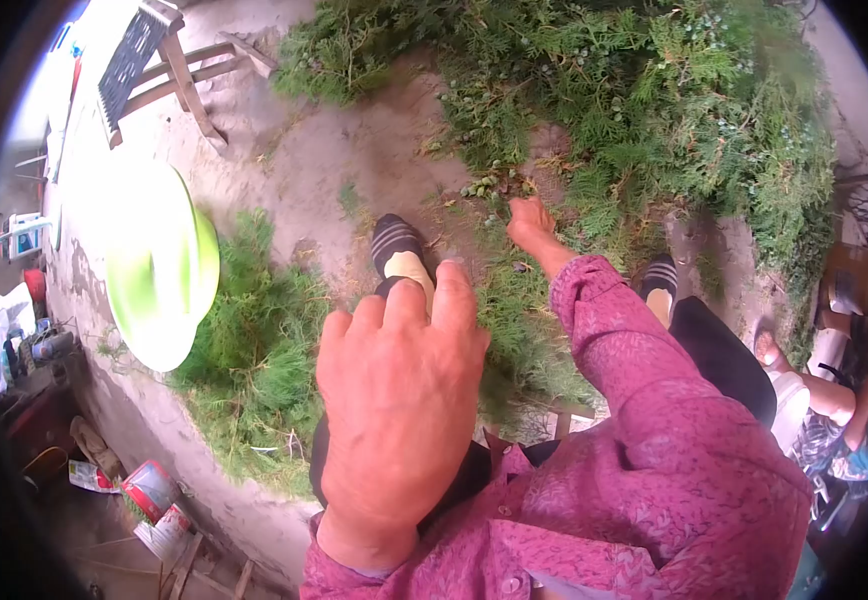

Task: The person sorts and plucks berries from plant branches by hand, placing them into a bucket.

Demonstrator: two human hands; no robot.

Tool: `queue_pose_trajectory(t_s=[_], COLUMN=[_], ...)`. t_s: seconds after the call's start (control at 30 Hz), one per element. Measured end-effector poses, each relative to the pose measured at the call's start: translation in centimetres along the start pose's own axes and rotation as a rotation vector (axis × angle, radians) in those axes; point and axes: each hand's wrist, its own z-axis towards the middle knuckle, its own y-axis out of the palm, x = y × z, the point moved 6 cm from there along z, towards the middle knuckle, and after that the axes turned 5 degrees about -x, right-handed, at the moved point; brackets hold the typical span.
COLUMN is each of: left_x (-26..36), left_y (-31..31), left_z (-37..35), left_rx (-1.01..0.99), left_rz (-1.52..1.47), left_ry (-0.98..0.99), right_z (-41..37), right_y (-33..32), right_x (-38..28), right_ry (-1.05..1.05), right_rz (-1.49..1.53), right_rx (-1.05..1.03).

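My left hand (399,400) is raised close to the camera, back of the hand up. Its fingers curl downward, and whatever they hold, if anything, is hidden beneath. My right hand (532,225) reaches down to the ground with its fingers drawn together. Its fingertips are at a small clump of green and brown cones and leaf bits (494,186); what they grip is too small to make out. Cut evergreen branches (644,110) with bluish cones spread beyond the right hand. More green sprigs (519,330) lie between my feet.
A bright green-white hat-like item (159,275) is at left beside a pile of feathery sprigs (254,340). A wooden stool (169,70) with a dark woven seat lies top left. Paint cans (149,490) are lower left. Another person (839,400) sits at far right.
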Motion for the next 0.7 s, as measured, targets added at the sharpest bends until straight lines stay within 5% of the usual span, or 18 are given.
queue_pose_trajectory(t_s=[0.2,0.27,0.3,0.37,0.47,0.63,0.7], left_x=[0.3,1.0,1.2,1.7,2.2,2.1,1.8], left_y=[0.1,-0.1,-0.2,0.0,0.3,0.0,0.2], left_z=[0.7,0.6,0.5,0.2,0.1,-0.2,-0.4], left_rx=[0.106,0.098,0.107,0.140,0.133,0.188,0.173], left_rz=[-0.015,-0.038,-0.041,-0.038,-0.053,-0.005,-0.026], left_ry=[0.044,0.076,0.081,0.127,0.142,0.132,0.119], right_z=[-0.6,-3.7,-5.4,-8.9,-13.7,-15.5,-14.0], right_y=[-2.9,-3.8,-5.0,-6.7,-10.8,-14.6,-11.9], right_x=[1.2,3.0,3.3,2.9,1.4,1.4,2.5], right_ry=[-0.211,0.016,0.014,-0.027,-0.152,-0.255,-0.322], right_rz=[-0.055,0.783,0.780,1.425,1.623,1.332,0.544], right_rx=[-0.008,-0.245,-0.234,-0.387,-0.427,-0.323,-0.393])
